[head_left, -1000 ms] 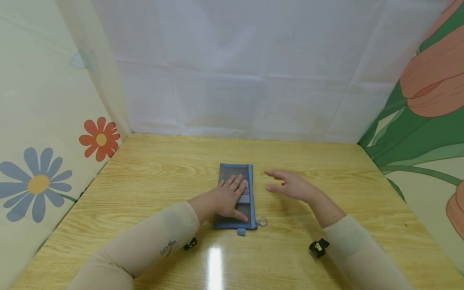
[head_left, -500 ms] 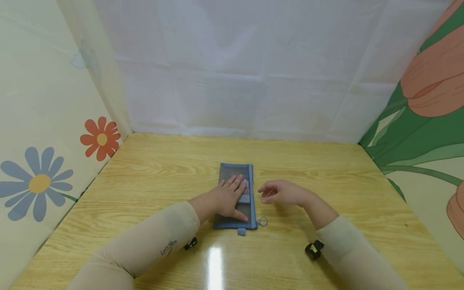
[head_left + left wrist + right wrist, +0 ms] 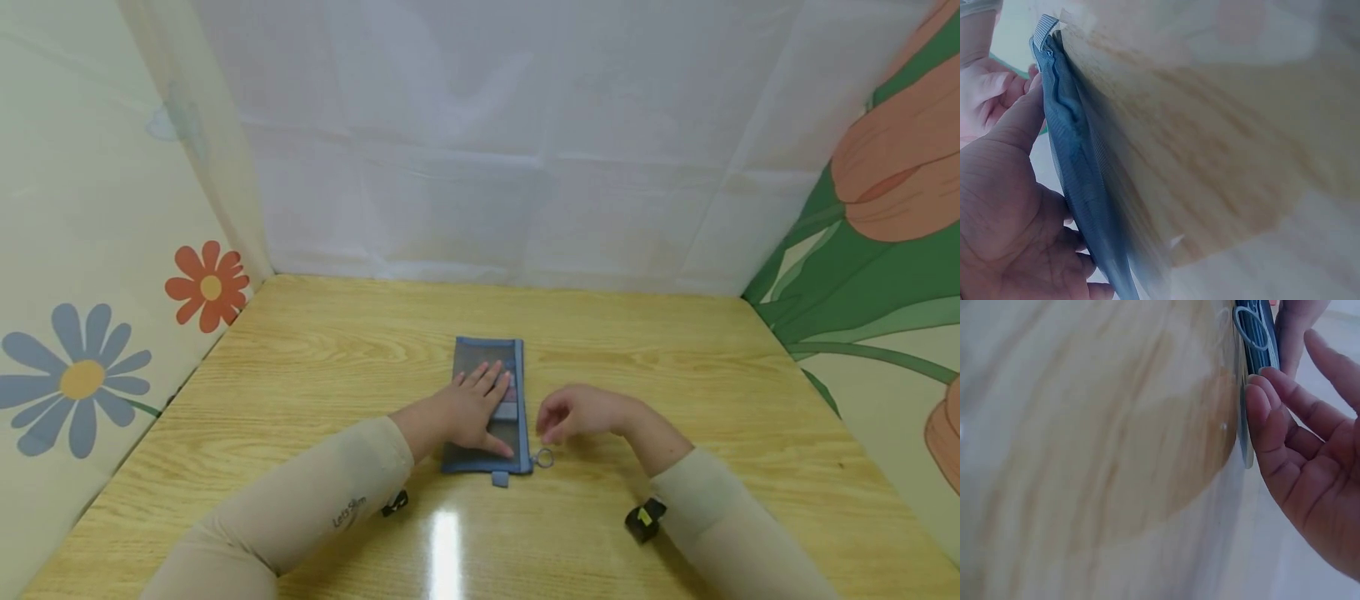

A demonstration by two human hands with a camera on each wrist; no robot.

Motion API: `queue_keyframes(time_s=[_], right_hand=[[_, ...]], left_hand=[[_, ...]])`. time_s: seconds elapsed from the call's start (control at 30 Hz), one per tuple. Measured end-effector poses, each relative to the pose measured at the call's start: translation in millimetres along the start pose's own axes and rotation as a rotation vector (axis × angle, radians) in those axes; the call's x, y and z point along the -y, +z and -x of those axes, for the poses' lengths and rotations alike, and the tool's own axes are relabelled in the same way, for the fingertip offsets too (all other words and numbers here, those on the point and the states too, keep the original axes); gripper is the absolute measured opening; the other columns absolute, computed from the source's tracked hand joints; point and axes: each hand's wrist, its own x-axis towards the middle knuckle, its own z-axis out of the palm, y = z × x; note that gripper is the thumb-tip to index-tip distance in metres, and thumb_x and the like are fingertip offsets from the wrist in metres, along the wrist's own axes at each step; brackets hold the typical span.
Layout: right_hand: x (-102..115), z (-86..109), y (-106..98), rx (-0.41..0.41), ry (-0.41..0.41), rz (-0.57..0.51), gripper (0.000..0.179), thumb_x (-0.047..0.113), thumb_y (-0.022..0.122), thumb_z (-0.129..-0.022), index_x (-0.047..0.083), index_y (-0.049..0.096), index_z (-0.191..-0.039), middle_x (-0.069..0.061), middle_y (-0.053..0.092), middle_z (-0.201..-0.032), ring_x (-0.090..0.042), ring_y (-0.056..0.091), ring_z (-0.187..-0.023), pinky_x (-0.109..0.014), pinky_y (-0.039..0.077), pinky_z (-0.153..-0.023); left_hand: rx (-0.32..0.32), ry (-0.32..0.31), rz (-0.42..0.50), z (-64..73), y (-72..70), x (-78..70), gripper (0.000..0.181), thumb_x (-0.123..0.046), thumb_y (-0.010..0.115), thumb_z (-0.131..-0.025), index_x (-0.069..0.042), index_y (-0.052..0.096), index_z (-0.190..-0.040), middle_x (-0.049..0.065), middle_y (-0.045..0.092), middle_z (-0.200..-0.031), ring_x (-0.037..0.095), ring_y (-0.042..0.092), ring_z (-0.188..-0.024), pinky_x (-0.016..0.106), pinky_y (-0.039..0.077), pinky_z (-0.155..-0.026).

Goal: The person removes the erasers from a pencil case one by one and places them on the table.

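A blue mesh zipper pouch (image 3: 467, 354) lies flat in the middle of the head view, long side running away from me. Something pale and pinkish shows through its mesh; its kind is unclear. My left hand (image 3: 467, 414) rests on the pouch with fingers spread. In the left wrist view, the thumb lies along the pouch's edge (image 3: 1069, 134). My right hand (image 3: 588, 412) hovers just right of the zipper side, fingers loosely bent and holding nothing. Close below its fingertips is the zipper's pull ring (image 3: 552, 457), also visible in the right wrist view beside the fingers (image 3: 1266, 415).
A wood-grain table (image 3: 337, 333) surrounds the pouch. A white sheet (image 3: 480, 167) hangs behind it, and flower-patterned walls (image 3: 82, 208) stand at both sides. A small blue fabric tab (image 3: 500, 479) sticks out at the pouch's near end.
My right hand has moved toward me and slightly left, down along the zipper side to near the pull ring, its fingers bending more. The left hand and pouch stay in place.
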Motion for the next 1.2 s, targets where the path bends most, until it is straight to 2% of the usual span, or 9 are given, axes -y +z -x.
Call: queue_keyframes(time_s=[0.27,0.6,0.83,1.2], right_hand=[[-4.1,-1.4,7.3,0.027,0.005,-0.043,0.01,0.014,0.069,-0.078,0.009,0.067,-0.086,0.0,0.065,-0.078,-0.011,0.056,-0.069,-0.027,0.047,-0.065],[-2.3,-3.0,13.7,0.016,0.024,-0.063,0.004,0.008,0.069,-0.077,0.005,0.068,-0.079,0.002,0.064,-0.069,-0.006,0.048,-0.056,-0.019,0.038,-0.05],[-1.8,-4.2,16.7,0.014,0.059,-0.093,0.003,0.005,0.067,-0.079,0.005,0.067,-0.076,-0.001,0.065,-0.068,-0.009,0.052,-0.054,-0.02,0.04,-0.048],[0.9,-5.3,16.8,0.014,0.083,-0.095,0.006,0.004,0.065,-0.08,0.005,0.066,-0.075,-0.004,0.064,-0.068,-0.012,0.057,-0.057,-0.027,0.049,-0.054]], left_hand=[[-0.001,-0.005,0.016,-1.3,1.3,0.4,0.115,-0.082,0.04,-0.066,-0.01,0.002,-0.148,0.013,-0.005,-0.152,0.032,0.0,-0.138,0.05,0.013,-0.108],[-0.016,-0.001,-0.006,-3.7,5.3,1.2,0.114,-0.081,0.041,-0.067,-0.009,0.003,-0.148,0.014,-0.003,-0.152,0.032,0.001,-0.138,0.05,0.015,-0.108],[-0.019,0.0,-0.005,-2.0,3.2,0.3,0.114,-0.08,0.043,-0.068,-0.009,0.004,-0.148,0.014,-0.003,-0.152,0.032,0.002,-0.138,0.049,0.015,-0.108],[-0.002,-0.021,0.004,-7.0,3.4,-2.8,0.118,-0.083,0.04,-0.065,-0.007,0.002,-0.147,0.014,-0.006,-0.152,0.031,-0.001,-0.138,0.049,0.014,-0.108]])
